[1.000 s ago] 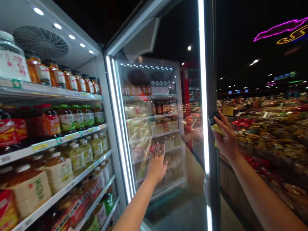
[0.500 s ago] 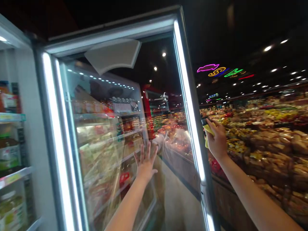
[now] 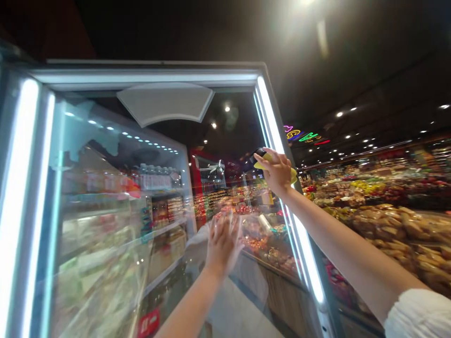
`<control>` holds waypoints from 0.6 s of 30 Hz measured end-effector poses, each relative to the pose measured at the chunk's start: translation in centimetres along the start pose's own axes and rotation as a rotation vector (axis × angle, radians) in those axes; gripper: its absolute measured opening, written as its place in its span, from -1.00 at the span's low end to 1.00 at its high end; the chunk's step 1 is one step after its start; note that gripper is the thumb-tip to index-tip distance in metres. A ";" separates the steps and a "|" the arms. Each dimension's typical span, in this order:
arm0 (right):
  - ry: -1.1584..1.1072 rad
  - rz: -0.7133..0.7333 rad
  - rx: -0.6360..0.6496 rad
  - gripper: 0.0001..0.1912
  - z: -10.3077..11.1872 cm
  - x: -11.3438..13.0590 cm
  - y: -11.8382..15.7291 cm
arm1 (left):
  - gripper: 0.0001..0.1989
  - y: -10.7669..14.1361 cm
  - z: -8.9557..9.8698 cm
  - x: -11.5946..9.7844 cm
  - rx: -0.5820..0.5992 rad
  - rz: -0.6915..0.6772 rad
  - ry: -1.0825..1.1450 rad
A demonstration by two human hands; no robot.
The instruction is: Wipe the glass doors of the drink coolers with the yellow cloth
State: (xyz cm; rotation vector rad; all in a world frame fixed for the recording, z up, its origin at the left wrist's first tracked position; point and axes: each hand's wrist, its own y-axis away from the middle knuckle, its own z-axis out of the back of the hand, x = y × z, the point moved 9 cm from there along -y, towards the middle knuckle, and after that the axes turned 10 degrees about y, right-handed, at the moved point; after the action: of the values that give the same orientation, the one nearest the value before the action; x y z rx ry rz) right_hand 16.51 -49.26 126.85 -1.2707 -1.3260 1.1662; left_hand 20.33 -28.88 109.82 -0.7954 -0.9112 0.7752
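Observation:
A tall glass door (image 3: 155, 75) with bright light strips along its frame stands open before me. My left hand (image 3: 223, 241) is at the lower middle of the glass, fingers spread and somewhat smeared by motion, with nothing in it. Over the glass beside the right light strip, my right hand (image 3: 277, 172) grips a yellow cloth (image 3: 265, 162). Something dark shows at its fingertips, too small to name. A pale fan-shaped panel (image 3: 165, 103) is at the top of the glass.
Reflected shelves with bottles (image 3: 158, 178) show in the glass on the left. Beyond the door's right edge, heaped packaged goods (image 3: 387, 220) fill the displays. Neon signs (image 3: 308, 136) and ceiling lights hang behind.
My right hand has moved from the door's outer edge onto the glass side with the yellow cloth. My left hand's fingers are less widely spread. The view has shifted, and the left shelves have left it.

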 end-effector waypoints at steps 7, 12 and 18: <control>-0.001 0.080 0.074 -0.49 -4.4 2.7 -6.3 | 0.07 -14.9 3.8 3.1 0.012 0.062 0.083; -0.050 0.268 0.099 -0.43 -5.0 2.3 -3.8 | 0.11 -19.1 5.6 4.4 -0.006 0.152 0.076; 0.073 0.306 0.054 -0.55 -4.7 -0.1 -6.2 | 0.11 -19.0 5.2 4.7 -0.018 0.150 0.052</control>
State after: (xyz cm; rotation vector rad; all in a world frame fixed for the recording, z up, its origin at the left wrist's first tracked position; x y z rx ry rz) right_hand 20.45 -49.26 133.59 -1.4980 -1.0642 1.3412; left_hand 21.97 -32.75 129.66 -0.9032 -0.8204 0.8739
